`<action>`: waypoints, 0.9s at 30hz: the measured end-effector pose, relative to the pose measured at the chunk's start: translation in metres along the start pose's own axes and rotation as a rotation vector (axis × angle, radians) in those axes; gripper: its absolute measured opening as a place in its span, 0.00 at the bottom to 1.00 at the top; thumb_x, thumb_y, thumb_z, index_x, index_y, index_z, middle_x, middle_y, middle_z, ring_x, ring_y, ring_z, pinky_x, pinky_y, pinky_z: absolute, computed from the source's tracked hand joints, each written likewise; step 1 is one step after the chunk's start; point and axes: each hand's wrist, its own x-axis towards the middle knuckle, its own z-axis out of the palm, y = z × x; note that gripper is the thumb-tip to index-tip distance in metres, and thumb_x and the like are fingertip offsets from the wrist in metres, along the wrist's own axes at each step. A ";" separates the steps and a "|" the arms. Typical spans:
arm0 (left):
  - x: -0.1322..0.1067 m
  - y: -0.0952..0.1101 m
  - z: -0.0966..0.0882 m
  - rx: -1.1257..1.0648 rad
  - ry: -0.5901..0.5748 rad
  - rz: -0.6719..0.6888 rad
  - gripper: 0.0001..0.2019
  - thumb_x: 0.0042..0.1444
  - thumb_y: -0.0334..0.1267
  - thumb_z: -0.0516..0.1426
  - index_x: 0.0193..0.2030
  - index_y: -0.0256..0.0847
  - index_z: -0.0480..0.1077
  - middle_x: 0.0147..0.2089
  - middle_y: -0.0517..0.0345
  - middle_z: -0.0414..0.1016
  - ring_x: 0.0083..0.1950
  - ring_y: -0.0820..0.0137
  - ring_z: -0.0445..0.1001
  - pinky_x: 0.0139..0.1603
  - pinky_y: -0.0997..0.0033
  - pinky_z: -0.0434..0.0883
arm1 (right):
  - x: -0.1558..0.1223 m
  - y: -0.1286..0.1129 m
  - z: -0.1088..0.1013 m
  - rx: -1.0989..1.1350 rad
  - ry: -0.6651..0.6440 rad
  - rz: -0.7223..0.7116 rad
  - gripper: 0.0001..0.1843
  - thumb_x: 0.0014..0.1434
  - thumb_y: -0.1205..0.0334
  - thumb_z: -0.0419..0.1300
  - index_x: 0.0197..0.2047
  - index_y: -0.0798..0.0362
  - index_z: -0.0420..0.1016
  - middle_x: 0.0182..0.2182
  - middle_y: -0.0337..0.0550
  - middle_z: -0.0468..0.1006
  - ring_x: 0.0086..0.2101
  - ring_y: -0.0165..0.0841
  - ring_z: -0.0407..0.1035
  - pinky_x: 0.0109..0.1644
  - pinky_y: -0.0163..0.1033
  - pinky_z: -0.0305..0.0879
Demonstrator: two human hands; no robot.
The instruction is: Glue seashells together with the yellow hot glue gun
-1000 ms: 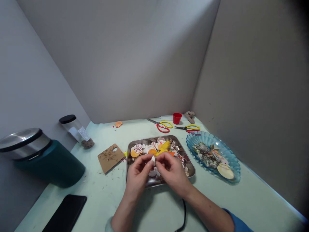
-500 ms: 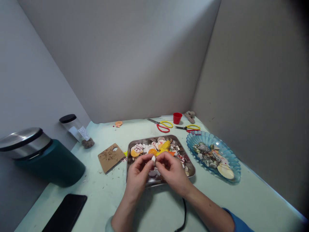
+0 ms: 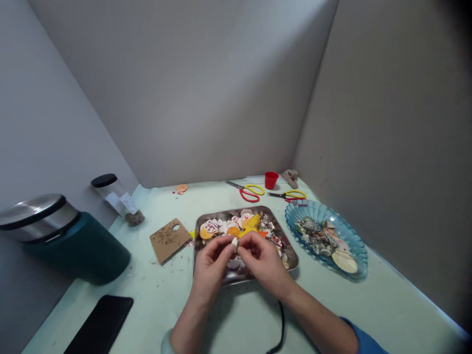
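My left hand [image 3: 212, 261] and my right hand [image 3: 263, 258] meet over the near part of a metal tray [image 3: 295, 259]. Thumb and fingers of both are pinched on a small white piece [image 3: 235, 242], pale and pointed at the top, perhaps a shell; its lower part is hidden by my fingertips. Beneath and beyond them, the tray holds several white, shell-like discs, an orange round piece [image 3: 233, 231] and a yellow piece [image 3: 252, 222]. Dark red bits are scattered over some of the white discs [image 3: 211, 225].
To the right is a blue scalloped dish [image 3: 356, 241] of shells. Behind lie two pairs of scissors [image 3: 250, 189] [image 3: 287, 195] and a red cup [image 3: 271, 180]. A brown board [image 3: 165, 243], a jar [image 3: 120, 201], a green bottle [image 3: 84, 250] and a black phone-like slab [image 3: 101, 324] are left.
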 end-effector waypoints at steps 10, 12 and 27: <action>-0.001 0.000 -0.001 -0.013 0.004 0.006 0.10 0.47 0.39 0.65 0.37 0.39 0.78 0.37 0.56 0.80 0.39 0.70 0.75 0.40 0.75 0.71 | 0.000 0.001 0.000 0.006 -0.004 -0.012 0.03 0.55 0.67 0.56 0.30 0.52 0.68 0.24 0.34 0.69 0.23 0.28 0.61 0.26 0.32 0.57; 0.000 -0.001 -0.001 -0.015 0.002 0.006 0.10 0.47 0.39 0.65 0.37 0.40 0.78 0.37 0.57 0.80 0.39 0.70 0.75 0.41 0.75 0.71 | 0.000 0.002 0.000 0.003 -0.004 -0.013 0.03 0.55 0.67 0.56 0.30 0.52 0.68 0.23 0.34 0.69 0.23 0.28 0.61 0.26 0.32 0.57; -0.002 -0.002 0.000 -0.025 -0.016 0.038 0.15 0.54 0.44 0.60 0.45 0.39 0.73 0.40 0.53 0.77 0.32 0.73 0.72 0.36 0.73 0.71 | 0.005 -0.005 -0.001 0.300 0.008 0.232 0.08 0.51 0.59 0.62 0.29 0.53 0.67 0.17 0.28 0.65 0.15 0.21 0.54 0.17 0.28 0.49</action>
